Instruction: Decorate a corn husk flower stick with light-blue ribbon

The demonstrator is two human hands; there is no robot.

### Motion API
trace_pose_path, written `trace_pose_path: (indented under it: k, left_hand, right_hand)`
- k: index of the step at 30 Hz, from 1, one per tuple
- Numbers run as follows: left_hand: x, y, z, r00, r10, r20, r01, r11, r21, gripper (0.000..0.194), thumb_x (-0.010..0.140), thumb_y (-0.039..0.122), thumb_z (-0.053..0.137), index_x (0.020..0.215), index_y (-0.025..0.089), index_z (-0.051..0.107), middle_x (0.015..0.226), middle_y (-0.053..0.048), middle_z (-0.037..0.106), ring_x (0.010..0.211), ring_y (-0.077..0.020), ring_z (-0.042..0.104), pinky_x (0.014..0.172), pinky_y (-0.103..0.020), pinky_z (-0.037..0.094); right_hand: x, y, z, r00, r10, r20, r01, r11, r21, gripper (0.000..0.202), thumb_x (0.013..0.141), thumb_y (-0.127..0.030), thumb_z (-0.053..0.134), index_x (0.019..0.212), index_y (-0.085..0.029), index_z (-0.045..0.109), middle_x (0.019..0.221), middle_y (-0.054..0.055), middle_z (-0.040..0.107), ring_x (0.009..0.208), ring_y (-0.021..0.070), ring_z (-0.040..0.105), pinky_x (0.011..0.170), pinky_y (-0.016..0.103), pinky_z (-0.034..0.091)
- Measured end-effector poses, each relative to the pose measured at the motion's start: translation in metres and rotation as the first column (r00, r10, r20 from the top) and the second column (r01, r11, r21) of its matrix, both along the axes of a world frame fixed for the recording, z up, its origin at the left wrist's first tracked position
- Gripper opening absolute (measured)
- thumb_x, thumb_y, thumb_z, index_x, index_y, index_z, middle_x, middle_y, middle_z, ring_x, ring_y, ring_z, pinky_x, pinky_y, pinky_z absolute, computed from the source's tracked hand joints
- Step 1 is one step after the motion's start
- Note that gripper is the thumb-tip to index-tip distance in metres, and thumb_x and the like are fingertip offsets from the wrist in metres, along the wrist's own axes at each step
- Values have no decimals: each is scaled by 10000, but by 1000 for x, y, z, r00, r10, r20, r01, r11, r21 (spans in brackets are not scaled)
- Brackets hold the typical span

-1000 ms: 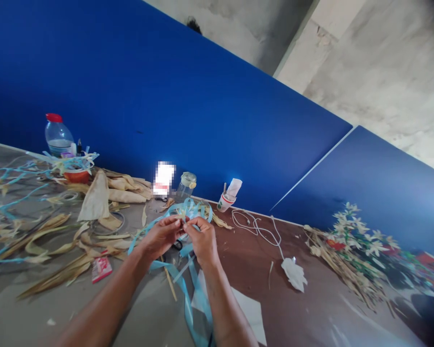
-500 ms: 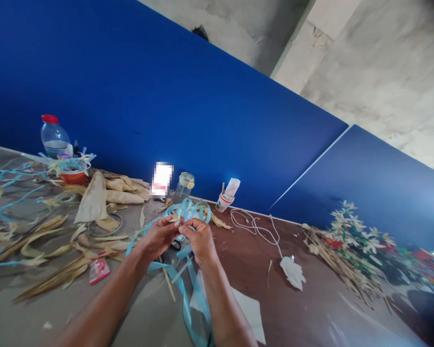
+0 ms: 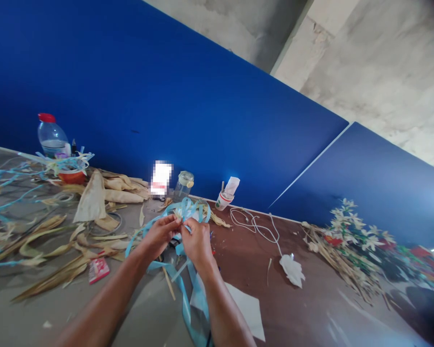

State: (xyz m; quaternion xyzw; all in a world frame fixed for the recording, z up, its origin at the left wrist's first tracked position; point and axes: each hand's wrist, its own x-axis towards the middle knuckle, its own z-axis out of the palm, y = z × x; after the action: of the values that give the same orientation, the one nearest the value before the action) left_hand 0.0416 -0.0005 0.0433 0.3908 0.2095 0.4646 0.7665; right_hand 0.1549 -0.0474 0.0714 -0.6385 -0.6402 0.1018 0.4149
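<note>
My left hand (image 3: 161, 237) and my right hand (image 3: 197, 240) meet at the middle of the table, fingertips pinched together. Between them is a small pale flower-like piece (image 3: 178, 212) of dried husk, its lower end hidden by the fingers. The left fingers are closed on it. My right fingers are also closed at its base, but what they grip is too small to make out. Light blue ribbon (image 3: 185, 303) loops behind both hands and trails down between the forearms. White paper (image 3: 246, 308) lies partly under the right forearm.
Dried husks (image 3: 54, 277), a pink packet (image 3: 99, 270) and a red-capped bottle (image 3: 51, 137) are on the left. A glass jar (image 3: 183, 185), a paper cup (image 3: 224, 198) and a white cable (image 3: 255, 225) line the blue partition (image 3: 202, 111). White flowers (image 3: 350, 224) lie right.
My right hand has turned slightly and shifted a little left, its fingers now nearer the left fingertips. The dark shape above the partition is gone from view.
</note>
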Motion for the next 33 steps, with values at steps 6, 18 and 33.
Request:
trace_pose_path:
  k: [6, 18, 33]
  left_hand:
    - [-2, 4, -11, 980, -111, 168, 123, 990, -63, 164, 687, 252, 739, 803, 140, 706, 747, -46, 671, 690, -139, 596, 701, -266, 444]
    - [-4, 3, 0, 999, 2, 48, 1, 998, -56, 207, 580, 252, 820, 652, 129, 670, 676, -12, 639, 618, -96, 550, 627, -212, 429]
    - [-10, 9, 3, 902, 254, -349, -178, 955, 237, 310, 636, 406, 700, 613, 163, 508, 533, 56, 486, 530, -93, 450, 563, -232, 371]
  right_hand:
    - [3, 3, 3, 867, 191, -460, -238, 970, -45, 173, 746, -233, 537, 669, -178, 682, 660, 7, 646, 626, 148, 568, 604, 236, 430]
    - [4, 8, 0, 903, 77, -423, -128, 987, -95, 166, 701, -292, 601, 611, -164, 659, 617, -14, 619, 622, 135, 536, 636, 240, 400]
    - [-2, 8, -4, 943, 83, -321, -130, 983, -126, 139, 687, -294, 594, 679, -158, 624, 624, -24, 580, 623, 127, 506, 629, 232, 393]
